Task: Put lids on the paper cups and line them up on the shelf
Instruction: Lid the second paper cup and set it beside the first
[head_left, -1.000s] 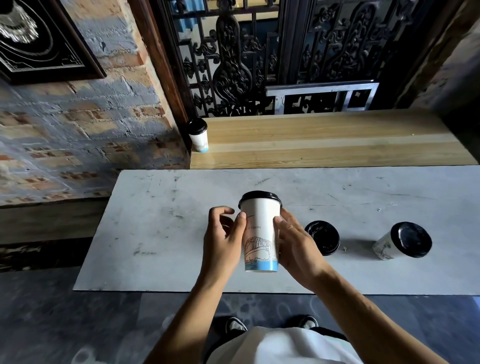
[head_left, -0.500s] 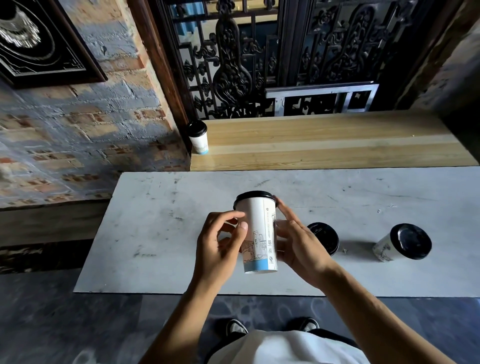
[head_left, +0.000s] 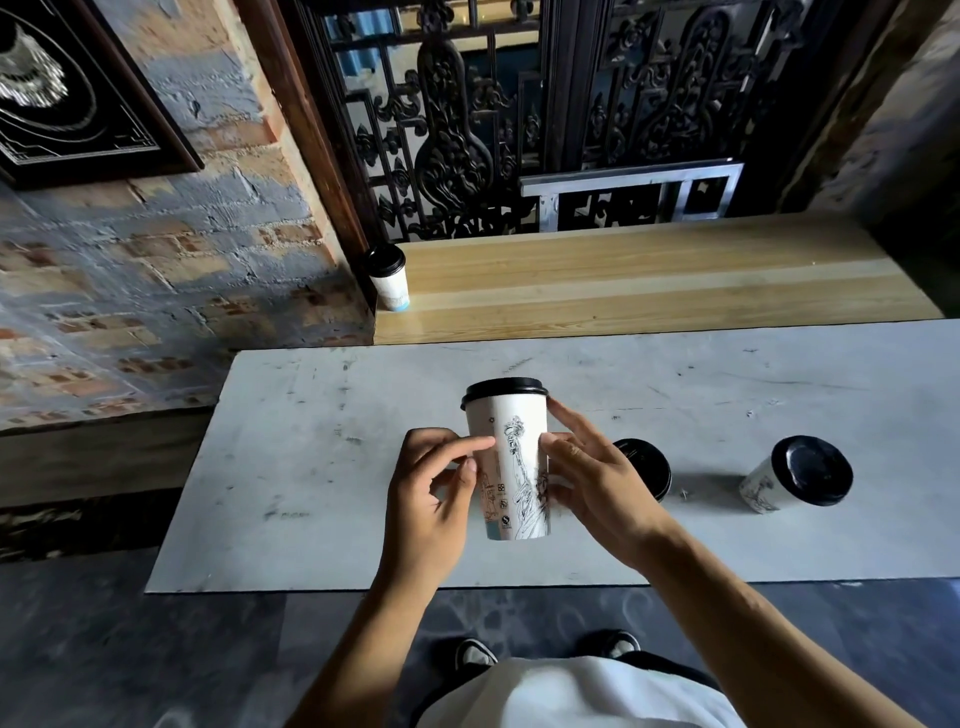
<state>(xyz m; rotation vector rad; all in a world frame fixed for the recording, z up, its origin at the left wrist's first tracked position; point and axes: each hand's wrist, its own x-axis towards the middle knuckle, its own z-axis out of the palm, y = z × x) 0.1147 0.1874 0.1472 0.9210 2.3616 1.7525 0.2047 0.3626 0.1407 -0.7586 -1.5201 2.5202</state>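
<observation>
cup (head_left: 508, 462), lidded and upright, sits between both my hands above the white surface (head_left: 291, 467). left hand (head_left: 434, 499) and right hand (head_left: 597, 483) touch its sides with loosely spread fingers. shelf (head_left: 649, 280) carries one lidded cup (head_left: 388, 278) at its left edge, open room rightward.

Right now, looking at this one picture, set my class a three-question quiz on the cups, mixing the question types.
1. True or false: the cup between the hands has its lid on.
2. How many lidded cups stand on the wooden shelf?
3. The far-right cup on the white table is: A) upright, B) lying on its side, C) stacked.

Key: 1 true; 2 one; 3 B.
</observation>
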